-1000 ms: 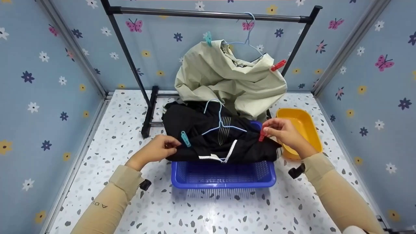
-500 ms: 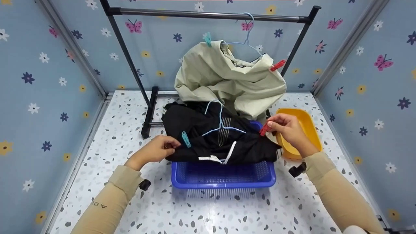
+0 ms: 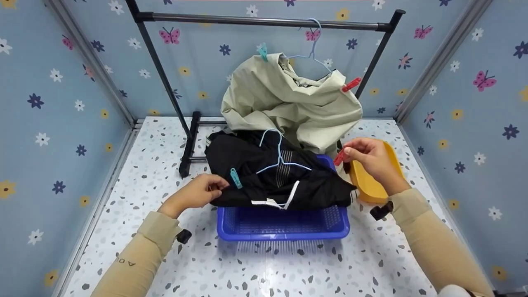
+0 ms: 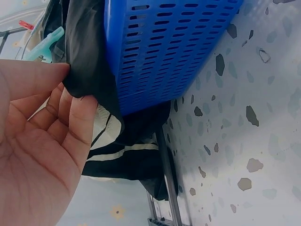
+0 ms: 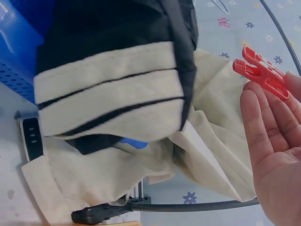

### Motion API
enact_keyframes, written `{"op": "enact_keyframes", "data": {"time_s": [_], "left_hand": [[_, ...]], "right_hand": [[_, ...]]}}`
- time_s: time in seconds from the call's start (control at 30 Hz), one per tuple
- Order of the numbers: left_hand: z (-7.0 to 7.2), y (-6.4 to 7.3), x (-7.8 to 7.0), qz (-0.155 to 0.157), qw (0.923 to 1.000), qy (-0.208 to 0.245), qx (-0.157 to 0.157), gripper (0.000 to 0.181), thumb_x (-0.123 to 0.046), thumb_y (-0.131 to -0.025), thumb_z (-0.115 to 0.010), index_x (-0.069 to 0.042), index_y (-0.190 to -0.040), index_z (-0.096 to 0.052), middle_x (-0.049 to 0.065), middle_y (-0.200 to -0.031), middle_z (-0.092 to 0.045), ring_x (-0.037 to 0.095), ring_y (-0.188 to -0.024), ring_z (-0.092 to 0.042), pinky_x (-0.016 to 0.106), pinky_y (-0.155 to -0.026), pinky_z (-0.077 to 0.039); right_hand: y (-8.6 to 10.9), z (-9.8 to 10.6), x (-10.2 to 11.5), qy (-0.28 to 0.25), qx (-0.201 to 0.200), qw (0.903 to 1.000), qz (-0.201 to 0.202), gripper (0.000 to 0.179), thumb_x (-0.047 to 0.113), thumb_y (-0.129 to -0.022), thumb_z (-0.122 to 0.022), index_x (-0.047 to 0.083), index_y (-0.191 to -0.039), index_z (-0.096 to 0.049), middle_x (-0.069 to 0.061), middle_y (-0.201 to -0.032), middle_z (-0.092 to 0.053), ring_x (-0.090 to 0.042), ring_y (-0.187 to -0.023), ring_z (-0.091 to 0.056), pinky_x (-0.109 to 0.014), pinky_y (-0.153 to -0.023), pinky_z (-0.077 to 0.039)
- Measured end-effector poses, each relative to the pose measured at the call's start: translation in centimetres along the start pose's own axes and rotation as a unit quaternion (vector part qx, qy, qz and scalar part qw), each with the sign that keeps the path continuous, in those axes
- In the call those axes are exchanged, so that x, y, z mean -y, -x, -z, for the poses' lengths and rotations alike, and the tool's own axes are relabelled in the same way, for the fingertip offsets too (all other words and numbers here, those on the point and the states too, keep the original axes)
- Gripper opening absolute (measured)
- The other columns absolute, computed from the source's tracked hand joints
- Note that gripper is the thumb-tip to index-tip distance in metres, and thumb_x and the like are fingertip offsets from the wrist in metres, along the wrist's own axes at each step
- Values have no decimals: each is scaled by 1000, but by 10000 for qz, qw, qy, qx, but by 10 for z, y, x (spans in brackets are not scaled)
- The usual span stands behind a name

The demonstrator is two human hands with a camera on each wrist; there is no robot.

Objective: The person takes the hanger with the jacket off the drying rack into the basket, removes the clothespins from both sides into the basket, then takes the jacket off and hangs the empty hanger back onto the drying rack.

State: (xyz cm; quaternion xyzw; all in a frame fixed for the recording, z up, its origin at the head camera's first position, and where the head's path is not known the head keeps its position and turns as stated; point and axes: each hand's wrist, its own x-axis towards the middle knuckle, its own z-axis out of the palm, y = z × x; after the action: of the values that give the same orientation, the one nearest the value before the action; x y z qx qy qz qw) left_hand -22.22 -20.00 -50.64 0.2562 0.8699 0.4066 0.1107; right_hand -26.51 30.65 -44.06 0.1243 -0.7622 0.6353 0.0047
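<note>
A black garment [image 3: 229,154] with a white zip and striped cuffs lies over the blue basket [image 3: 283,237]. Across it lies a light blue hanger [image 3: 279,152], its lower part tucked inside the collar. My left hand [image 3: 198,192] pinches the garment's left edge between thumb and fingers, beside a teal clothespin [image 3: 235,178] clipped on the cloth. Over the garment's right side, my right hand [image 3: 371,159] holds a red clothespin [image 5: 263,75] between thumb and fingers, apart from the black cloth in the right wrist view.
Behind the basket stands a black clothes rack [image 3: 231,17]. From its bar hangs a beige garment [image 3: 288,97] on another blue hanger, with a teal clothespin [image 3: 263,52] and a red clothespin [image 3: 351,84] on its shoulders. A yellow tray [image 3: 369,194] sits beneath my right hand.
My right hand has drawn the red clothespin up and to the right, off the black garment's right side. The left hand stays on the garment's left edge.
</note>
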Motion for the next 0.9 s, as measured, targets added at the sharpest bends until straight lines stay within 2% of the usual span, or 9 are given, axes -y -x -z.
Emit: {"op": "enact_keyframes", "data": {"time_s": [0.13,0.37,0.6,0.9], "left_hand": [[-1,-1,1,-22,10000,-16,-32,25,4,-96,-65,3,-119,-77,15,-106,-76,15,-88,-62,30,-81,-53],[-2,0,4,-135,9998,11,-117,23,6,-95,-66,3,-115,-77,15,-102,-76,15,-88,-62,29,-81,-53],[-1,0,5,-81,9996,32,-261,23,5,-93,-67,2,-113,-79,13,-100,-77,14,-86,-62,28,-79,-52],[-4,1,6,-149,9992,164,-346,23,4,-93,-67,2,-113,-79,13,-98,-77,12,-84,-61,27,-78,-52]], "right_hand": [[0,6,6,231,-17,9997,-89,20,5,-105,-71,-13,-114,-71,3,-91,-80,-16,-78,-77,-28,-80,-66],[-1,11,6,237,-82,9997,35,30,2,-104,-71,-23,-120,-66,4,-91,-81,-12,-77,-77,-29,-78,-66],[-2,15,1,-10,-348,9993,162,21,-2,-101,-72,-19,-115,-69,2,-88,-81,-11,-76,-77,-25,-73,-65],[-3,24,-2,316,-633,9972,-244,31,1,-99,-76,-18,-121,-66,8,-91,-79,-7,-77,-75,-23,-70,-64]]}}
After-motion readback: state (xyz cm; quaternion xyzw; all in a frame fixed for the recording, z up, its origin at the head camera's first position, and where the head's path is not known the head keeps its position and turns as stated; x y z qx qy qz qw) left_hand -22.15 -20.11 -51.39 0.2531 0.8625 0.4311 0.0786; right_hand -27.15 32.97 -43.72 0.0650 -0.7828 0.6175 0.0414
